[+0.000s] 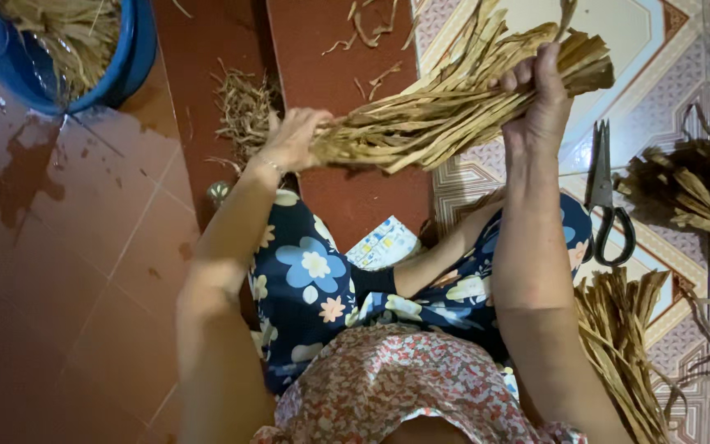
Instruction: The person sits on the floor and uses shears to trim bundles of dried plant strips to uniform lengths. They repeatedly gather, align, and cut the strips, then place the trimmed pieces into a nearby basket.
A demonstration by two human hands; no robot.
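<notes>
Dried, tan fibre strips form one long bundle [445, 111], held in the air above the person's lap and slanting from lower left to upper right. Left hand [293, 140] is clenched around the narrow, gathered end of the bundle; right hand [544, 99] grips the wider end, where the flat strip tips fan out past the fingers. Judged from this arrangement, the bundle is collected and roughly aligned, but no tie or binding is visible on it, so securing appears not yet done. Loose scraps [244, 111] lie on the red floor just beyond the left hand, and a blue tub [137, 49] at upper left holds more wet-looking fibre, which suggests further material remains to be handled. Black-handled scissors [606, 197] rest on the patterned floor tiles to the right, untouched. Beside the right knee a second bundle [622, 337] lies on the floor, and a darker pile [696, 185] sits at the right edge; whether these are finished cannot be told.
</notes>
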